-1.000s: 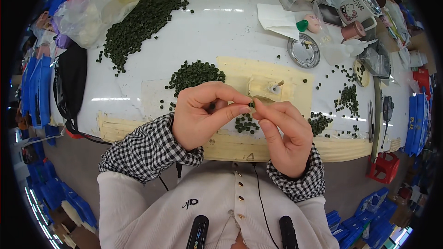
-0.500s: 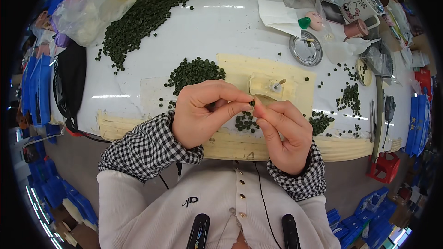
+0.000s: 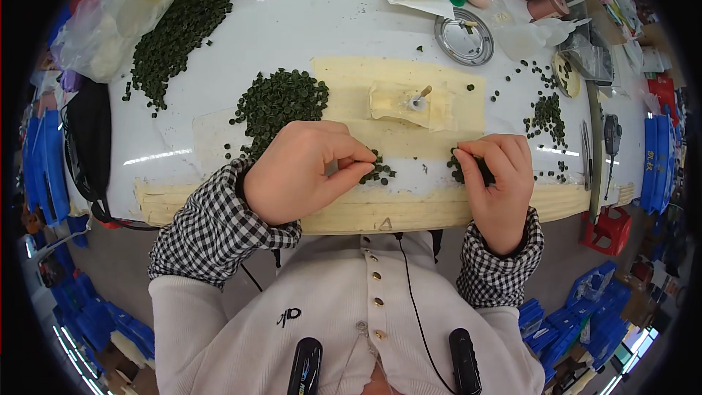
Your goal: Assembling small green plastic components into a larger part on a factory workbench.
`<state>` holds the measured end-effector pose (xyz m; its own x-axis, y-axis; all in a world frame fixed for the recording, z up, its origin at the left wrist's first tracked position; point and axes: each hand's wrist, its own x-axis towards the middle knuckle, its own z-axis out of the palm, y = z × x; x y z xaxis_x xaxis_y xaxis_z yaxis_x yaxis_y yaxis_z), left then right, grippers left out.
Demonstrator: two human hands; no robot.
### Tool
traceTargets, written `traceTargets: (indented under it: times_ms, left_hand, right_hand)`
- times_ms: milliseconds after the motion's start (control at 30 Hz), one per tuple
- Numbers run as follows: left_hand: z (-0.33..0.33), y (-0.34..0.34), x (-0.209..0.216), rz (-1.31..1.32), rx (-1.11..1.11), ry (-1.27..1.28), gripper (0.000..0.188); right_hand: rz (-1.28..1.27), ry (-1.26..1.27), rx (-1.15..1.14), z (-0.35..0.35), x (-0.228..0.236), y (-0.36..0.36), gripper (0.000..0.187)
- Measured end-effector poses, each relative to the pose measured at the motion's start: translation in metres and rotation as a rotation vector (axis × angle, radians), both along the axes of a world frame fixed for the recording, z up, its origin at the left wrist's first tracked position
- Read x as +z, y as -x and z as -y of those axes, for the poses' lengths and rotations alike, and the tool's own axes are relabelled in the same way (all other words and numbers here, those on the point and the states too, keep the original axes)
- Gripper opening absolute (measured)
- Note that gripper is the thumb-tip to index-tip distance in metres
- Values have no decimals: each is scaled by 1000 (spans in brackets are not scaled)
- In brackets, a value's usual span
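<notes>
My left hand (image 3: 311, 172) is closed in a pinch, with a small dark green piece (image 3: 375, 153) at its fingertips. Just past them lies a little cluster of similar pieces (image 3: 383, 172). Apart from it, my right hand (image 3: 503, 179) has its thumb and fingers pinched together over another small pile of green pieces (image 3: 455, 170); whether anything sits between them I cannot make out. Beyond my left hand spreads a bigger heap of these pieces (image 3: 281, 106). A yellowish taped block (image 3: 395, 106) with a short peg (image 3: 424, 92) stands on the table ahead.
A long heap of green pieces (image 3: 183, 29) runs across the far left, beside plastic bags (image 3: 99, 44). On the right are a round metal dish (image 3: 464, 36), a thread spool (image 3: 547, 5), scattered green pieces (image 3: 547, 117) and tweezers (image 3: 586, 150). Tape (image 3: 351, 212) covers the table's front edge.
My hands were together at a small green piece; now they are apart. The right hand has moved right to the pile there, the left slightly left. The view has shifted too.
</notes>
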<state>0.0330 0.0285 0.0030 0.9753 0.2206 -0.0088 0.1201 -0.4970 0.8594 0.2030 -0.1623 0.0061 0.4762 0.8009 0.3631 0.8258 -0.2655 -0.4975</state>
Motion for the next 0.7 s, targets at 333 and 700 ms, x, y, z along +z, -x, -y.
traceTargets:
  times_ms: [333,700]
  left_hand:
    - [-19,0,3,-45,30,1279,21]
    - [-11,-3,21,-7,268,1295,22]
  right_hand:
    - [111,61,4,-7,-7,6,11]
    - [-4,24,-54,-8,-10,16,13]
